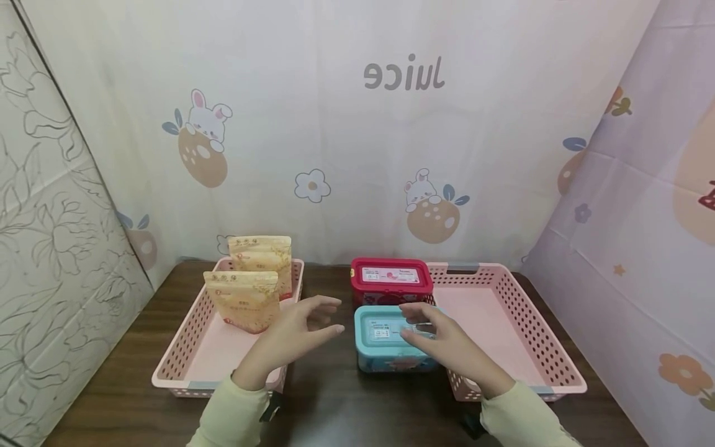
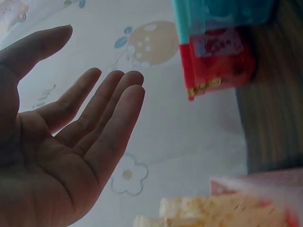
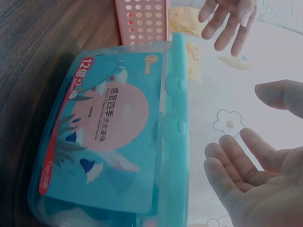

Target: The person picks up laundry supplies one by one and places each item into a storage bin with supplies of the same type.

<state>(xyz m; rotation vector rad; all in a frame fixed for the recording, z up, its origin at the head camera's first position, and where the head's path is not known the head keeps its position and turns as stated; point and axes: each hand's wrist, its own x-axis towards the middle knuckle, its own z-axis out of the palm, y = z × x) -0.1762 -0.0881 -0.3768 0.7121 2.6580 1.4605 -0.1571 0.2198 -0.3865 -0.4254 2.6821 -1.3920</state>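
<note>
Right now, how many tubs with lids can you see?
2: a red tub at the back, and a turquoise tub in front of it. Both show clearly; something small could hide behind them.

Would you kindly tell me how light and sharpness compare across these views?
Head: fairly even light, sheen on the dark brown wooden table; left wrist: dim, left hand shadowed, yellow printed pouches soft; right wrist: white printed curtain nearly washed out, large lettering on the turquoise plastic box legible.
</note>
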